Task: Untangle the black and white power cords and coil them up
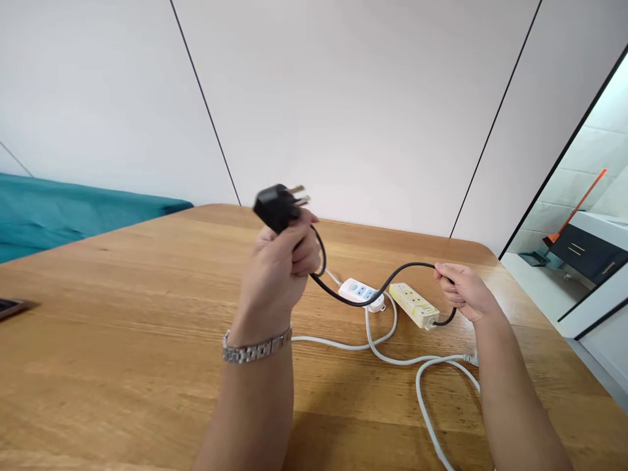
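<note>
Raised above the table, my left hand is closed around a black power plug, its metal prongs pointing right. From there a black cord sags and rises to my right hand, which pinches it. Past my right fingers the cord bends down into the end of a yellowish power strip lying on the table. Left of that strip lies a white power strip with blue sockets, partly crossed by the black cord. A white cable loops over the wood; its plug end sits beside my right wrist.
The wooden table reaches to a white panelled wall. A teal seat is at the left. Part of a dark flat object shows at the left edge. Through a doorway on the right are an orange-handled broom and a dark cabinet.
</note>
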Demonstrator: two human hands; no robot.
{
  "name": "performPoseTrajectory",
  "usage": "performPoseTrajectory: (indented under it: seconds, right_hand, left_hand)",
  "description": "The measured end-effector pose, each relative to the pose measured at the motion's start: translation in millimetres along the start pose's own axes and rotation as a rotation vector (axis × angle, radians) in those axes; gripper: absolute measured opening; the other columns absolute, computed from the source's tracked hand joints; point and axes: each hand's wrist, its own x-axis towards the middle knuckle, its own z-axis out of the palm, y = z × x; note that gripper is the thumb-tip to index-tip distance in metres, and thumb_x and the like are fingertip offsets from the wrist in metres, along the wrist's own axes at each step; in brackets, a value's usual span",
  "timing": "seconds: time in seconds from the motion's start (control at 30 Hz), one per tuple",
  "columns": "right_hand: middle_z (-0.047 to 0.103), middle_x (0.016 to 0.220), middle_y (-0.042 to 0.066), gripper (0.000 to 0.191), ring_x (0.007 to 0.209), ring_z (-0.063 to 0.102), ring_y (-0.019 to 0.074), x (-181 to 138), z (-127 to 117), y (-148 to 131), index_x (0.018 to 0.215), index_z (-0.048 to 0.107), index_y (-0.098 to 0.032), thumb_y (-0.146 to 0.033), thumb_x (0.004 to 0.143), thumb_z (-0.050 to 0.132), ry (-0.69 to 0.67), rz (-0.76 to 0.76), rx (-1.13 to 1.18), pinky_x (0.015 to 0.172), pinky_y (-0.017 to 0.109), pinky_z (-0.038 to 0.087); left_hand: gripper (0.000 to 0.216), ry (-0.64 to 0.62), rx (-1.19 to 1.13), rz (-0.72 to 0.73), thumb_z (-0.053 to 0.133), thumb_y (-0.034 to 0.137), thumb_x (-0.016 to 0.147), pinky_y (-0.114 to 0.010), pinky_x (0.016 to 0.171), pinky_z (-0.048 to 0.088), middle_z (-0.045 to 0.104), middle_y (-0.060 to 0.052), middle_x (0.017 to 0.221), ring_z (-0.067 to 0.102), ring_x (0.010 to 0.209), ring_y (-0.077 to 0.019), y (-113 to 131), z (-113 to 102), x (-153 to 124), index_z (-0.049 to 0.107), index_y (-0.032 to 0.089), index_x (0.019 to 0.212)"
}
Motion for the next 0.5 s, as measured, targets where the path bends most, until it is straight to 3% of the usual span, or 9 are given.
performPoseTrajectory:
  seconds: [0.1,0.27,0.4,0.5]
  right_hand:
    - [0.026,0.038,-0.013,0.042,0.034,0.016,0.0017,11,6,6,0.063,0.05,-0.02,-0.053,0.062,0.076,0.19,-0.028,0.055,0.034,0.018,0.008]
    - [0.025,0.039,-0.012,0.038,0.036,0.017,0.0041,19,8,11,0.06,0.047,-0.022,-0.05,0.064,0.074,0.396,-0.162,0.093,0.035,0.022,0.012]
    - [0.032,0.045,-0.008,0.039,0.042,0.026,0.0076,14,15,11,0.057,0.045,-0.023,-0.051,0.07,0.069,0.535,-0.35,0.021,0.039,0.024,0.022]
    - [0.041,0.052,-0.004,0.038,0.049,0.037,0.0112,5,26,11,0.061,0.048,-0.023,-0.053,0.08,0.061,0.545,-0.531,-0.137,0.046,0.026,0.03]
  left_hand:
    - [0.009,-0.197,0.058,-0.147,0.072,0.019,0.075,-0.014,0.037,0.016,0.029,0.009,0.046,0.02,0.039,-0.0019,-8,17,-15,0.065,0.013,0.074]
    - [0.027,-0.502,0.045,-0.474,0.079,0.031,0.068,-0.016,0.038,0.012,0.029,0.009,0.049,0.017,0.042,-0.0023,-35,51,-38,0.057,0.015,0.074]
    - [0.04,-0.521,0.032,-0.677,0.076,0.038,0.071,-0.017,0.036,0.008,0.025,0.011,0.047,0.013,0.04,-0.0023,-67,69,-43,0.04,0.02,0.066]
    - [0.047,-0.46,-0.005,-0.747,0.076,0.043,0.07,-0.016,0.035,0.007,0.024,0.012,0.046,0.011,0.039,-0.002,-89,72,-39,0.034,0.021,0.065]
